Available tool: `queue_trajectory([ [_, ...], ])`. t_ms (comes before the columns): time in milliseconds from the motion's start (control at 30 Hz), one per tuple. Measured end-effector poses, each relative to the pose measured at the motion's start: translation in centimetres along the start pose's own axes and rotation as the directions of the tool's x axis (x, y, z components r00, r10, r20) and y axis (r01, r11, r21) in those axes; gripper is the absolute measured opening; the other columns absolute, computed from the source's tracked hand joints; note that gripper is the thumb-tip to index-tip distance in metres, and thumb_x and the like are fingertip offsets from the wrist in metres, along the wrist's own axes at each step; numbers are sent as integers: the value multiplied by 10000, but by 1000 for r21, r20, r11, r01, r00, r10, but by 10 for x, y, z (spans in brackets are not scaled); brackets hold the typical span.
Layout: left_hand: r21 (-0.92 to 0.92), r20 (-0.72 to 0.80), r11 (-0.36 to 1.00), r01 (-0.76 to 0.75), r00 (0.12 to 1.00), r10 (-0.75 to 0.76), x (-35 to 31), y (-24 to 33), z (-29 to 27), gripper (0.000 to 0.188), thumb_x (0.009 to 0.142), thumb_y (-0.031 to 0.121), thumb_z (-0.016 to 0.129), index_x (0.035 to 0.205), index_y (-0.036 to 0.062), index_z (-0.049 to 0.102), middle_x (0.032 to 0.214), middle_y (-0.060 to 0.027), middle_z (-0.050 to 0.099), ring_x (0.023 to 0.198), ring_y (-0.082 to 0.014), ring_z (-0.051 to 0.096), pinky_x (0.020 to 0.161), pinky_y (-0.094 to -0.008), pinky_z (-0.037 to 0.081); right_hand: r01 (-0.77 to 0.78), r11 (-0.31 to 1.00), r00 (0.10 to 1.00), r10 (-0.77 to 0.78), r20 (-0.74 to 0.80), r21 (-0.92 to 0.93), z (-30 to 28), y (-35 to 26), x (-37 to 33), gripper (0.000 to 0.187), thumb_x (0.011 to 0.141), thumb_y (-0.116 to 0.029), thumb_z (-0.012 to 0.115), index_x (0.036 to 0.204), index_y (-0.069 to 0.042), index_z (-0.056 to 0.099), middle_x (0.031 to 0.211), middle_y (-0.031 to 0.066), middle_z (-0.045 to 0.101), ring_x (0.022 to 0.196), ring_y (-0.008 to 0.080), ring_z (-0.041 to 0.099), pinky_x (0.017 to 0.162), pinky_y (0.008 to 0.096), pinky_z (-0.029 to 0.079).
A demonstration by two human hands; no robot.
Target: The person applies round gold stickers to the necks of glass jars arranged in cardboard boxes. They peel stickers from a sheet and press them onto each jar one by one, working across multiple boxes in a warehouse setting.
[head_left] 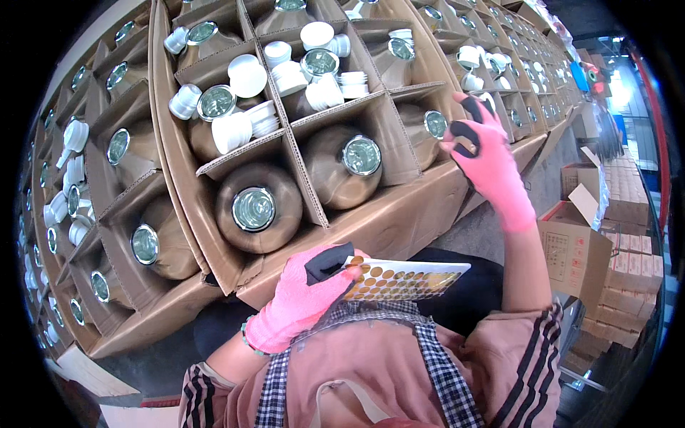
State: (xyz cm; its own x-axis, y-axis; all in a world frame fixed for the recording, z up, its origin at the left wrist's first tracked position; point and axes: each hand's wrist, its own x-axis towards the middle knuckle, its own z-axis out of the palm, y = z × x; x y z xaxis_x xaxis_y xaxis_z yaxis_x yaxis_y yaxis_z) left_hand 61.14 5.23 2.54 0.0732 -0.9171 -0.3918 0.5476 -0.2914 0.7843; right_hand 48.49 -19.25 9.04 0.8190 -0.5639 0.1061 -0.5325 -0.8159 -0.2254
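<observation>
My left hand (292, 299), in a pink glove with black fingertips, grips a white-backed sheet of round gold stickers (407, 278) in front of my chest. Raised to the right, my gloved right hand (494, 167) has its fingers curled in a pinch beside the carton's edge. Whatever those fingers may hold is too small to make out. Closest to that hand is a round glass jar (412, 135) in a cardboard compartment. Two more open-mouthed glass jars, one at the front corner (258, 214) and one beside it (344, 167), sit in the nearest compartments.
White plastic caps (325, 93) lie in groups among the jars. Cardboard dividers (357, 110) separate them. More cartons of jars (128, 235) stretch left and away to the far right. At right, an open cardboard box (574, 246) stands by stacked small boxes (631, 271).
</observation>
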Motion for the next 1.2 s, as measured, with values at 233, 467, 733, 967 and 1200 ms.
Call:
queue_trajectory([
  [233, 55, 37, 998, 29, 999, -31, 3, 4, 0, 193, 820, 137, 548, 932, -15, 588, 779, -31, 554, 718, -64, 465, 650, -211, 397, 171, 949, 959, -99, 264, -265, 46, 28, 6, 106, 645, -111, 624, 736, -59, 615, 1306, 107, 347, 1202, 368, 287, 945, 457, 291],
  [467, 25, 30, 1000, -6, 1000, 5, 5, 0, 0, 188, 817, 136, 553, 926, -13, 588, 768, -24, 556, 702, -56, 453, 634, -205, 392, 338, 848, 921, -210, 327, -408, 54, 27, 18, 133, 586, -75, 650, 682, -35, 568, 1326, 107, 318, 1218, 350, 274, 971, 470, 273],
  [733, 53, 61, 999, -6, 998, 3, 4, 0, -4, 183, 817, 131, 551, 928, -10, 589, 780, -16, 550, 708, -55, 458, 638, -205, 390, 355, 822, 925, -240, 295, -445, 55, 27, 19, 187, 582, -103, 657, 753, -70, 589, 1302, 115, 338, 1223, 327, 271, 963, 505, 266],
  [967, 57, 57, 998, -28, 998, 24, -1, 5, -5, 191, 821, 128, 550, 938, -19, 584, 794, -24, 546, 744, -60, 467, 663, -206, 392, 301, 835, 951, -231, 204, -461, 57, 31, 17, 246, 583, -122, 673, 798, -72, 566, 1281, 107, 357, 1202, 328, 294, 950, 503, 279],
  [1200, 15, -19, 999, -41, 999, 41, -8, 9, -3, 200, 816, 120, 555, 953, -24, 578, 800, -16, 541, 749, -61, 474, 669, -206, 395, 152, 981, 882, -191, -431, -123, 12, 9, 15, 199, 663, -88, 632, 830, -26, 543, 1073, 144, 521, 971, 331, 493, 823, 402, 402],
])
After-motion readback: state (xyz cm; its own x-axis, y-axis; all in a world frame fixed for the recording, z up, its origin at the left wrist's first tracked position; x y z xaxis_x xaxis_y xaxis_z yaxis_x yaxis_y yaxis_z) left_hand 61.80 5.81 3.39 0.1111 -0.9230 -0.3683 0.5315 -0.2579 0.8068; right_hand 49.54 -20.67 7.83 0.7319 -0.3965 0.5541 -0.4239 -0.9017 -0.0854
